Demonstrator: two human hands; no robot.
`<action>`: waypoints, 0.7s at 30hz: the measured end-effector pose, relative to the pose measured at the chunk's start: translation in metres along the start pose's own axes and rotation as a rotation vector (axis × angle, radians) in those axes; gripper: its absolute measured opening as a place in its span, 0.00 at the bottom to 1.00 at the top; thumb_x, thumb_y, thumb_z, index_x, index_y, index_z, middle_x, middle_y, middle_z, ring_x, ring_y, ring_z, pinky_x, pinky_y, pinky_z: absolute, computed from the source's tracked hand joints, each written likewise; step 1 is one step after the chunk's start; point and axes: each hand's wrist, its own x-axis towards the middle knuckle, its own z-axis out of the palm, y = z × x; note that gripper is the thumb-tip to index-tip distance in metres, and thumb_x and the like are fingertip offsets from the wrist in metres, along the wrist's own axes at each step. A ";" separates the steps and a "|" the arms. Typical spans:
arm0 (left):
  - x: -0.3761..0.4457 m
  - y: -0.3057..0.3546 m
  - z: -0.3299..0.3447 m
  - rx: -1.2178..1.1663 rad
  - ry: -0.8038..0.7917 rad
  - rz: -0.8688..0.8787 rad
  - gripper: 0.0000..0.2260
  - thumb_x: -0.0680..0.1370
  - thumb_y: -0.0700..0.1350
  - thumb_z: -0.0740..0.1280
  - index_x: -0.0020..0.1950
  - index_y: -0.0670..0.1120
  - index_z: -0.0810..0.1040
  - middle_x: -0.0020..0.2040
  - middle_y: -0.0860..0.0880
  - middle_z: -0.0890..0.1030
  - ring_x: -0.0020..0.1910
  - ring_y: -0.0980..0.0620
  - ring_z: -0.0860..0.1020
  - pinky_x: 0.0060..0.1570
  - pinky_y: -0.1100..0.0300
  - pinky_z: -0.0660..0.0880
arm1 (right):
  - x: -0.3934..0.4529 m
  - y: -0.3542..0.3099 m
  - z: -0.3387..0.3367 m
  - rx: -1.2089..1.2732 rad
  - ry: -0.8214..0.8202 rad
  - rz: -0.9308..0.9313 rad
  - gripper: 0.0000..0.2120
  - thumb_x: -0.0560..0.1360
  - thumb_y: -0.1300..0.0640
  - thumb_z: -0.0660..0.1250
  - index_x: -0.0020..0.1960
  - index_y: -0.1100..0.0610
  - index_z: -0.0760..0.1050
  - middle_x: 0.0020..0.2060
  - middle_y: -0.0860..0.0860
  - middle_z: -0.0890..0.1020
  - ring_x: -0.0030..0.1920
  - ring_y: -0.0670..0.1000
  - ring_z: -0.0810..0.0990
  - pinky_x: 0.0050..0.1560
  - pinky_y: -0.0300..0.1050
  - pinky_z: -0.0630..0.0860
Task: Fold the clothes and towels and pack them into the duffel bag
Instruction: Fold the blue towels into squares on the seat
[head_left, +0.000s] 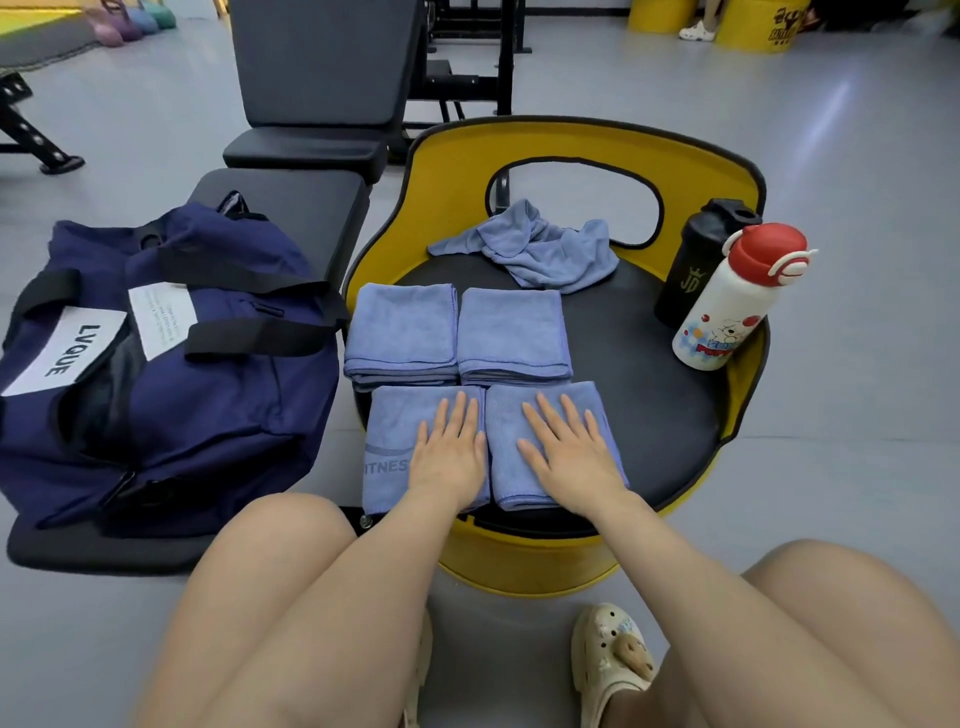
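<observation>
Pressing two folded towels flat.
I'm resting my left hand (451, 448) and right hand (570, 451), fingers spread, on them; duffel bag (171, 364) sitting leftward, contents hidden.

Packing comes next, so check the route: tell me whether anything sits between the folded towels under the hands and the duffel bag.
Nothing visible does. The left hand and right hand lie flat on the two near folded towels, and the navy duffel bag sits directly to their left on a black bench pad. I cannot tell whether the bag's main zip is open.
</observation>
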 end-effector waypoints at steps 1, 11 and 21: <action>0.002 -0.001 0.001 0.004 0.001 0.002 0.23 0.84 0.49 0.42 0.78 0.47 0.39 0.78 0.51 0.38 0.77 0.51 0.39 0.74 0.52 0.40 | 0.001 -0.001 0.001 -0.014 -0.009 0.001 0.28 0.82 0.41 0.41 0.78 0.47 0.39 0.77 0.46 0.41 0.77 0.51 0.36 0.74 0.50 0.34; 0.007 0.006 0.000 0.022 0.039 -0.031 0.23 0.84 0.48 0.43 0.78 0.46 0.40 0.78 0.50 0.40 0.77 0.50 0.40 0.74 0.52 0.42 | 0.006 -0.006 0.002 -0.034 -0.009 0.015 0.28 0.82 0.41 0.41 0.77 0.48 0.37 0.77 0.47 0.40 0.77 0.52 0.36 0.74 0.50 0.33; 0.013 0.021 -0.044 -0.030 0.226 0.104 0.23 0.84 0.44 0.49 0.78 0.45 0.49 0.78 0.49 0.50 0.77 0.51 0.47 0.75 0.56 0.47 | 0.008 -0.007 -0.050 0.297 0.198 0.030 0.24 0.82 0.46 0.53 0.76 0.51 0.58 0.75 0.46 0.61 0.77 0.48 0.52 0.74 0.46 0.53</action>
